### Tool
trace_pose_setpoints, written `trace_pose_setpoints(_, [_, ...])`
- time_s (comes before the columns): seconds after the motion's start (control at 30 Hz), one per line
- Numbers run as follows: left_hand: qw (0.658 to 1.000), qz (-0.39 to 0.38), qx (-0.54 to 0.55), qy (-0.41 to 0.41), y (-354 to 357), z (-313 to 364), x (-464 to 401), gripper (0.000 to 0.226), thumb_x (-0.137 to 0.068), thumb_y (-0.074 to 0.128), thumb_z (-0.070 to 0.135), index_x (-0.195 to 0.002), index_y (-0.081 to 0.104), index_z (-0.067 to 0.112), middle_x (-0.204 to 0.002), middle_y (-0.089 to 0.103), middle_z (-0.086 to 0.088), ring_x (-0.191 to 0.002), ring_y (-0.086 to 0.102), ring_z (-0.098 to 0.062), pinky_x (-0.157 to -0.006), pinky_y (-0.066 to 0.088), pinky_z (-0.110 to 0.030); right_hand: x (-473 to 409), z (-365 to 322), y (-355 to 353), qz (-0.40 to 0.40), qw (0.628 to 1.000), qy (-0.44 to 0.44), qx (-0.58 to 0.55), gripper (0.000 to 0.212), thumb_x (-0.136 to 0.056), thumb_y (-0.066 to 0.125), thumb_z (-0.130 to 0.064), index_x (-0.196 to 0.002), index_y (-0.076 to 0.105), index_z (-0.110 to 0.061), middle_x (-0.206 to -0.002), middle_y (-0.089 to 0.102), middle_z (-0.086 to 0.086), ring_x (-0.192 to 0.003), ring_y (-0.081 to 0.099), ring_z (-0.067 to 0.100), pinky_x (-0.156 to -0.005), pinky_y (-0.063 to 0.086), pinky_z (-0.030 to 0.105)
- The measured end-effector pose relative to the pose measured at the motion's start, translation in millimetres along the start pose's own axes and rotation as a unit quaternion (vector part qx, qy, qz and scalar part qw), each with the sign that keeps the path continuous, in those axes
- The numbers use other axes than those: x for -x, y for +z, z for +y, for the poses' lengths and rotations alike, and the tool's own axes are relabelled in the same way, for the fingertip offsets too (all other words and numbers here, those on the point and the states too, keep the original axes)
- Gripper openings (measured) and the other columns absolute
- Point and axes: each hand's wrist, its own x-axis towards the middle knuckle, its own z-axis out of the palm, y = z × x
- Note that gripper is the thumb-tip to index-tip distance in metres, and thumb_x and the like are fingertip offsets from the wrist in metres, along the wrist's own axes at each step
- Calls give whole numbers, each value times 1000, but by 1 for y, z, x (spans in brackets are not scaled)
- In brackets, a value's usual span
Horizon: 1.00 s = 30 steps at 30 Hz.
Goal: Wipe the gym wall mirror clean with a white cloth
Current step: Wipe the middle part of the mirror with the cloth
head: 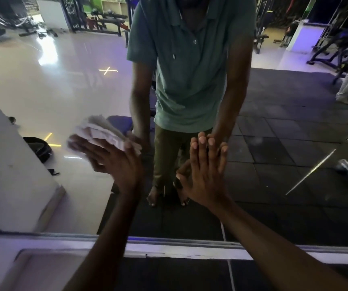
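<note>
Both hands are up against the mirror (pixel 53 85), which fills nearly the whole frame above a pale sill (pixel 168 252) running across the lower part. Left of centre, the left hand (pixel 114 162) presses the white cloth (pixel 99 133) onto the glass; the cloth is bunched and folded, sitting under the fingers, and the fingertips (pixel 127 143) lie over its right edge. That hand and the cloth are blurred, so exactly how the fingers grip cannot be made out. Just right of centre, the right hand (pixel 204 175) lies flat on the glass, fingers straight and close together, pointing up, holding nothing, thumb out to the left. Its fingertips meet their own reflection.

In the glass, the person's reflection stands in the upper middle in a green polo shirt (pixel 189 59) and olive trousers, barefoot on dark floor mats (pixel 284 143). Upper left of the frame shows glossy pale floor tiles (pixel 42 80) with light glare, and gym machines (pixel 337 38) crowd the upper right.
</note>
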Motion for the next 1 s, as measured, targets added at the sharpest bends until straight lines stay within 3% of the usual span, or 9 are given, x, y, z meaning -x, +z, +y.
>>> trace_pose_setpoints(0.1, [980,-101,-55,164,-1,15,40,88,-108,13,61,-163,13,-8,-163,-3,-47,-155,-8,-59,-125,5,-66,-1,-4,6,13,1000,18,-4,115,-94,63,-64,-166,2,0,-174,-13,22,-162,-10,39,-128,-2,65])
trace_pose_setpoints(0.2, [947,-87,-98,293,-21,-21,15,71,-110,24,50,-169,4,16,-171,-7,-28,-159,-7,-45,-124,15,-62,0,-7,4,6,1000,23,4,112,-93,66,-62,-165,9,3,-173,-7,25,-162,-6,42,-128,-1,66])
trace_pose_setpoints(0.4, [996,-18,-44,79,-33,10,-30,77,-110,12,54,-166,12,0,-167,2,-39,-158,2,-53,-120,21,-67,-3,-41,-32,-19,995,76,-61,102,-97,49,-57,-166,3,2,-172,6,30,-160,9,46,-128,9,66])
trace_pose_setpoints(0.57, [915,-44,-79,394,-57,49,-62,67,-111,23,49,-169,-1,26,-173,-6,-20,-161,0,-44,-126,8,-58,-61,-20,-67,32,995,86,-49,97,-103,47,-55,-166,0,2,-172,5,30,-161,4,45,-129,-1,62])
trace_pose_setpoints(0.6, [914,-6,-90,396,-68,48,-87,65,-111,26,46,-168,-1,28,-174,-1,-18,-162,4,-40,-126,12,-55,-75,-11,-75,39,994,93,-41,96,-103,47,-55,-165,1,3,-172,4,31,-161,3,45,-129,-2,63])
trace_pose_setpoints(0.77, [989,108,-51,84,-82,93,-118,68,-111,28,49,-168,13,15,-172,13,-27,-160,13,-45,-125,22,-57,-132,20,-105,90,992,93,4,90,-106,43,-53,-163,9,8,-171,1,31,-161,-6,43,-129,-4,63])
trace_pose_setpoints(0.83, [969,41,-68,235,-72,127,-82,69,-110,26,52,-169,11,17,-172,6,-27,-160,7,-48,-127,11,-58,-143,20,-109,79,994,76,7,91,-105,49,-51,-164,10,8,-171,1,31,-161,-3,46,-129,-3,63])
trace_pose_setpoints(0.9, [898,-22,-80,433,-73,138,-79,66,-111,26,51,-169,6,27,-174,-1,-20,-162,0,-41,-128,3,-56,-144,19,-112,68,995,66,8,91,-106,48,-51,-164,11,8,-172,3,30,-161,0,46,-129,2,65])
trace_pose_setpoints(1.0, [902,33,-97,419,-99,128,-138,61,-113,21,50,-169,2,33,-176,2,-13,-163,0,-32,-128,8,-52,-140,27,-119,65,996,62,15,90,-107,46,-52,-164,10,6,-173,2,28,-162,1,43,-130,3,63])
